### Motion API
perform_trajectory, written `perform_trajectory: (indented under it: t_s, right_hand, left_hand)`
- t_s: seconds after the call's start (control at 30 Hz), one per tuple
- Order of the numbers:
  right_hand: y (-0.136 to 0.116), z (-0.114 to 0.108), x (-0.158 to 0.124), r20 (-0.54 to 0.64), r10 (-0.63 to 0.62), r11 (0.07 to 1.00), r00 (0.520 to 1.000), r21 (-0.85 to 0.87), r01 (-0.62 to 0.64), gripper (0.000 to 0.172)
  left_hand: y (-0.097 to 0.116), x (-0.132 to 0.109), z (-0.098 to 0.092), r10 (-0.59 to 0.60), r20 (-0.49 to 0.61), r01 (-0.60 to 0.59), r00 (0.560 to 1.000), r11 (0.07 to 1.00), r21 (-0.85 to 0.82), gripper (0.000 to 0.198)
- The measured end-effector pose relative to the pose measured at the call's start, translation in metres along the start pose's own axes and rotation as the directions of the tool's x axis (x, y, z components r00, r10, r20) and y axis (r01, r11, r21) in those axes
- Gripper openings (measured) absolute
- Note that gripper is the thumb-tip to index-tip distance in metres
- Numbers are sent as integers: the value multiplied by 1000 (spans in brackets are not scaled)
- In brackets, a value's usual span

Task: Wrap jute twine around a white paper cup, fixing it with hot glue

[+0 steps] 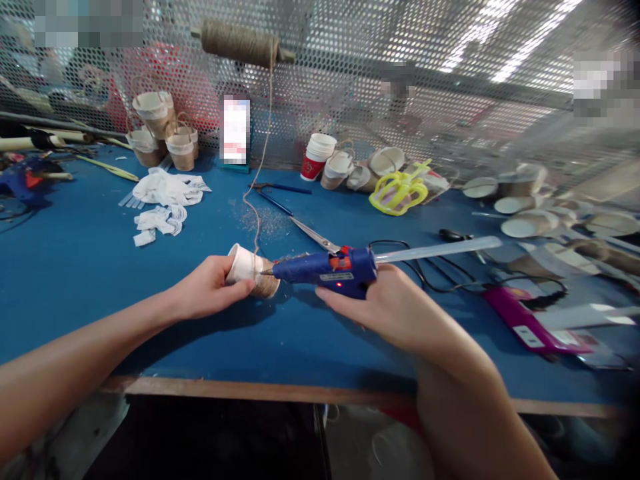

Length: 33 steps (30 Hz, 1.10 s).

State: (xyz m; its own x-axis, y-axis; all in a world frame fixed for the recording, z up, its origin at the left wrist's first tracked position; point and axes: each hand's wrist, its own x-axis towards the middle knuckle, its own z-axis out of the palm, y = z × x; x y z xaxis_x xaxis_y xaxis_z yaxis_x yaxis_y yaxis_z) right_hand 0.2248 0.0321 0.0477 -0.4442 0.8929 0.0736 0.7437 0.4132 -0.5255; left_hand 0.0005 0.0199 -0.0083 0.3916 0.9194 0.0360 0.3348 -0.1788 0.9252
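My left hand (220, 287) is wrapped round a paper cup (244, 263) that lies on its side, its white rim end toward the left. Brown twine (267, 283) covers the cup's lower part. In my right hand (385, 303) is a blue hot glue gun (325, 268) with a red light lit and a clear glue stick (440, 250) sticking out of its back. The gun's nozzle meets the cup at the edge of the wound twine. A loose strand of twine (259, 220) runs from the cup up to a spool (239, 42) hung on the mesh.
Scissors (313, 233) and blue-handled pliers (283, 189) lie behind the cup. White paper scraps (167, 190), twine-wrapped cups (181, 148) and a phone (235, 130) stand further back. A yellow basket-like frame (400, 192), a cable and a magenta power strip (533, 320) are to the right.
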Motion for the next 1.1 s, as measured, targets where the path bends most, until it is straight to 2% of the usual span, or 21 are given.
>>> perform_trajectory:
  t_s: [0.2,0.43,0.7,0.83,0.93,1.0,1.1]
  right_hand:
    - [-2,1,0,47,15,1000,999,-6,-15,11]
    - [-1,1,0,-15,-14,1000,1000,3,14,10]
    - [-1,0,0,8,43,999,999,-7,-43,14]
    - [0,-9,3,101,189,971,977,127,-201,22]
    - [9,-16,9,146,131,920,981,352,-175,18]
    - [20,-18,16,96,129,861,987,484,-160,20]
    - [39,-21,32,-38,314,780,949,580,-235,24]
  left_hand:
    - [0,1,-1,16,31,-15,999,1000,-27,32]
    - [0,0,0,-49,-18,50,999,998,46,33]
    - [0,0,-1,13,0,-13,1000,998,56,32]
    - [-1,-1,-1,-18,-56,26,998,988,155,24]
    - [0,-2,-1,0,-99,19,995,981,193,19]
    - [1,-2,-1,25,-112,-4,993,983,185,18]
    - [3,-3,0,38,-105,-19,994,983,184,17]
